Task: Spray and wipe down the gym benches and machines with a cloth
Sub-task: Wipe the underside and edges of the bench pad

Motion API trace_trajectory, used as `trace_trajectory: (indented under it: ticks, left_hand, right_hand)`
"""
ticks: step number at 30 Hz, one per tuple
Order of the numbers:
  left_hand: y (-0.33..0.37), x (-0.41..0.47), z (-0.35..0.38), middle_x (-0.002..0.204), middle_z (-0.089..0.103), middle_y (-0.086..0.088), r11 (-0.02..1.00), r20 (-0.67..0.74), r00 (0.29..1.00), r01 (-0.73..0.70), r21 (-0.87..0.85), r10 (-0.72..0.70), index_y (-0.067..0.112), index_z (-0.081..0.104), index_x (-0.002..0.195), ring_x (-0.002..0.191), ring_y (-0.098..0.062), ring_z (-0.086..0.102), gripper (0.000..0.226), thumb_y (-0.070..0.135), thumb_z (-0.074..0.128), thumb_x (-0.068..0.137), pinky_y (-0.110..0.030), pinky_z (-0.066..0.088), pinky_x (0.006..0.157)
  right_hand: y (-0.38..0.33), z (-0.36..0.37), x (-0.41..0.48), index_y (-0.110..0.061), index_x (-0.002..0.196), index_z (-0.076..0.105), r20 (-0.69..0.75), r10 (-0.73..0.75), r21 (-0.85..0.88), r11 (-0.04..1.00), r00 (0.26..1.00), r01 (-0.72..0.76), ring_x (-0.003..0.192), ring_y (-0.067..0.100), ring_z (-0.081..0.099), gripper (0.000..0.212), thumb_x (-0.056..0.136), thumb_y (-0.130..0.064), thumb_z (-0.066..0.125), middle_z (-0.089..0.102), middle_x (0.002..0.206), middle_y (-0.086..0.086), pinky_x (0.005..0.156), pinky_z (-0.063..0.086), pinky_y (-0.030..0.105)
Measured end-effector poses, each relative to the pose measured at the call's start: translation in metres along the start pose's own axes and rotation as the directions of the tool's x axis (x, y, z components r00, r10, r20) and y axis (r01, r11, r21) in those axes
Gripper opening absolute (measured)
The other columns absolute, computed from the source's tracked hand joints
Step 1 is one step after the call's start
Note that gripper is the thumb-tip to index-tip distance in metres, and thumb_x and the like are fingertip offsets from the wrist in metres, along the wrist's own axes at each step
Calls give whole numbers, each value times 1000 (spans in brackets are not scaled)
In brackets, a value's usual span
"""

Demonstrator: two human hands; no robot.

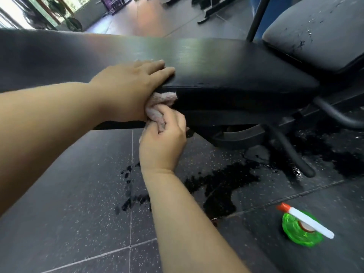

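A long black padded bench (pixel 216 62) runs across the upper half of the head view. My left hand (pixel 130 79) lies flat on its top near the front edge, fingers together, with a bit of cloth showing under the fingertips. My right hand (pixel 165 134) is below the bench edge, gripping a bunched pinkish cloth (pixel 159 107) that presses against the bench's side. A green spray bottle (pixel 301 229) with a white and orange nozzle stands on the floor at the lower right, away from both hands.
The dark speckled rubber floor (pixel 78 194) has wet black patches (pixel 220 186) under the bench. The black bench frame and a curved tube foot (pixel 291 154) sit to the right. A worn grey seat pad (pixel 319 30) stands at the upper right. Other machines are far behind.
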State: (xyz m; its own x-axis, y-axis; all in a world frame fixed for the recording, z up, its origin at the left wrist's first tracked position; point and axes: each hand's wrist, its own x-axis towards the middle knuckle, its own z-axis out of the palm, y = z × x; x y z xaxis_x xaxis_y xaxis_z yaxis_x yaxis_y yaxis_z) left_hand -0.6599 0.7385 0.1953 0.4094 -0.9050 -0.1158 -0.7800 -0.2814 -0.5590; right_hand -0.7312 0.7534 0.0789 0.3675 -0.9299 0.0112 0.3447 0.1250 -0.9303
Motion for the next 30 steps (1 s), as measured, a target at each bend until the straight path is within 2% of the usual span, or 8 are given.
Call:
trace_trajectory:
  ticks: [3, 6, 10, 16, 18, 22, 26, 30]
  left_hand:
    - [-29, -16, -4, 163, 18, 0, 991, 99, 994, 34, 127, -47, 36, 5, 155, 146, -29, 26, 120, 62, 77, 63, -51, 23, 115]
    - [-43, -34, -1, 152, 36, -13, 974, 63, 977, 195, 112, -203, 30, 19, 152, 134, -38, 39, 122, 64, 82, 54, -57, 35, 108]
    - [-39, -34, 4, 139, 47, -14, 983, 11, 987, 158, 93, -159, 21, 32, 145, 122, -39, 48, 111, 55, 86, 54, -52, 45, 98]
    - [-41, -35, 9, 147, 42, -13, 986, -48, 989, 142, 87, -138, 19, 32, 149, 127, -38, 45, 113, 56, 86, 57, -49, 40, 103]
    - [-40, -35, 7, 149, 41, -13, 989, -49, 991, 127, 78, -123, 18, 31, 150, 128, -38, 44, 112, 53, 86, 58, -48, 39, 103]
    - [-49, -51, 6, 153, 39, -7, 983, -67, 993, 108, 147, -99, 27, 28, 152, 136, -35, 41, 109, 60, 80, 61, -57, 25, 112]
    - [-56, -58, 16, 150, 43, -7, 976, -103, 989, 126, 176, -109, 26, 31, 148, 128, -42, 48, 110, 57, 85, 56, -60, 38, 102]
    - [-56, -53, 18, 142, 50, -15, 991, -149, 988, 56, 123, -37, 16, 37, 143, 121, -42, 52, 107, 47, 89, 55, -60, 45, 96]
  right_hand:
    - [12, -19, 22, -15, 96, 66, -193, 179, 95, 982, 965, -163, 84, 11, 56, 25, 82, -1, 50, 53, 107, 2, 71, 42, 16]
    - [13, -53, 74, -23, 92, 54, -437, 344, 278, 930, 831, -239, 69, 21, 62, 18, 84, -14, 42, 60, 109, 18, 52, 47, 22]
    - [4, -28, 48, -14, 99, 66, -305, 157, 82, 987, 939, -139, 72, -5, 57, 28, 81, 2, 51, 55, 104, -7, 61, 40, 6]
    - [2, 4, 5, -14, 99, 74, 48, -49, 7, 999, 998, 48, 88, 18, 61, 35, 76, 1, 53, 56, 107, 1, 81, 51, 32]
    - [-5, -9, 9, -19, 95, 73, 23, -97, -7, 995, 995, 97, 86, 19, 61, 34, 75, -1, 51, 56, 105, 4, 83, 50, 29]
    - [-8, -51, 72, -17, 97, 58, -402, 168, 161, 981, 900, -112, 82, 28, 63, 26, 79, -4, 44, 55, 111, 11, 74, 55, 42]
    - [-2, -33, 58, -16, 103, 67, -289, 41, 40, 999, 956, -31, 86, 13, 59, 36, 79, 3, 48, 52, 112, -4, 73, 47, 14]
    - [3, 0, 24, -12, 102, 72, -135, -96, 61, 993, 986, 105, 90, 26, 63, 39, 76, 7, 50, 56, 109, 4, 82, 53, 29]
